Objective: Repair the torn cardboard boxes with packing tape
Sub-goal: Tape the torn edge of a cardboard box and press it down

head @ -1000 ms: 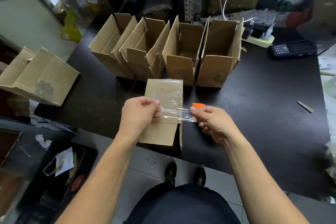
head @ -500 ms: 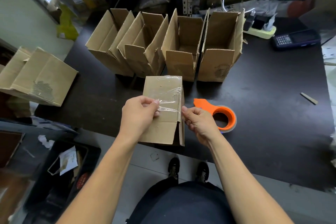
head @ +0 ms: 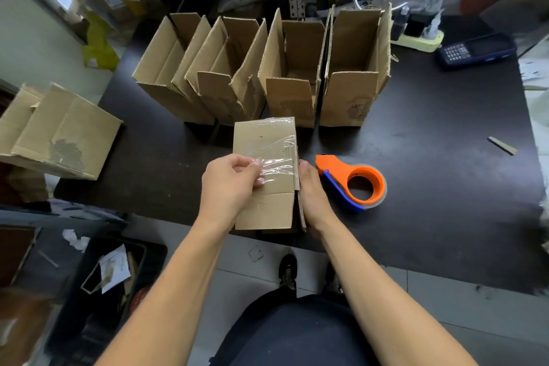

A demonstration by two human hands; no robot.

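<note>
The cardboard box [head: 264, 175] I'm working on lies at the near edge of the dark table [head: 445, 187], its brown top face partly covered by wrinkled, glossy clear tape [head: 276, 163]. My left hand [head: 230, 184] pinches the tape against the top with curled fingertips; my right hand [head: 312, 196] lies flat along the box's right side, fingers straight and pressed to it. Just right of that hand sits an orange tape dispenser [head: 359, 184] with a blue blade guard, ring-shaped, flat on the table. Behind the box stands a row of four open boxes [head: 267, 68], flaps up, corrugated edges ragged. Far right I see a dark handheld scanner [head: 475, 50] and a pale power strip [head: 419, 40]. Another box [head: 59, 131] with a scuffed patch lies off to the left
</note>
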